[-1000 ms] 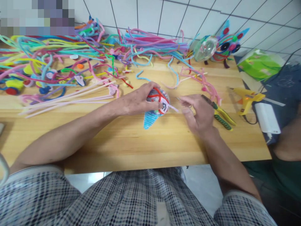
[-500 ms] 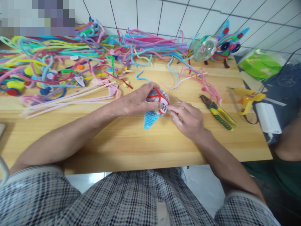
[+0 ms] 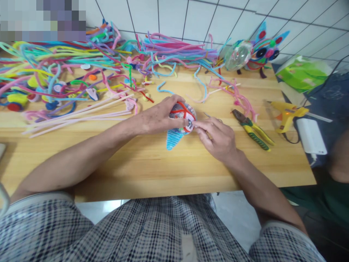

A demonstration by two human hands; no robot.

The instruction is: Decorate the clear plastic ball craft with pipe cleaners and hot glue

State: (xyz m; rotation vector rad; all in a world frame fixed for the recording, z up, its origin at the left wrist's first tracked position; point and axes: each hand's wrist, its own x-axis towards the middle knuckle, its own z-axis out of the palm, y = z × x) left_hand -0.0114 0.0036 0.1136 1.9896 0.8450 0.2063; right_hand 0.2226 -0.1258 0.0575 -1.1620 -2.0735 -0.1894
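Note:
My left hand (image 3: 162, 115) is wrapped over a round craft figure (image 3: 174, 139), keeping it just above or on the table. Red pipe cleaner strips run across the figure's clear, greyish body, a pale patch with a dark spot sits on its right side, and a light blue ribbed point sticks out toward me. My right hand (image 3: 218, 138) is closed, its thumb and fingertips pinched at the pale patch. A thin dark piece shows above the right knuckles; what the fingers grip is too small to make out.
Heaps of coloured pipe cleaners (image 3: 180, 49) line the wall. Pliers (image 3: 252, 131), a yellow glue gun (image 3: 286, 112) and a white box (image 3: 311, 136) lie at right. A clear plastic ball (image 3: 238, 54) and a finished animal head (image 3: 263, 54) stand behind. Another person's arm (image 3: 339, 160) is at far right.
Both hands and the figure are almost unmoved. The other person's arm at the far right has shifted slightly.

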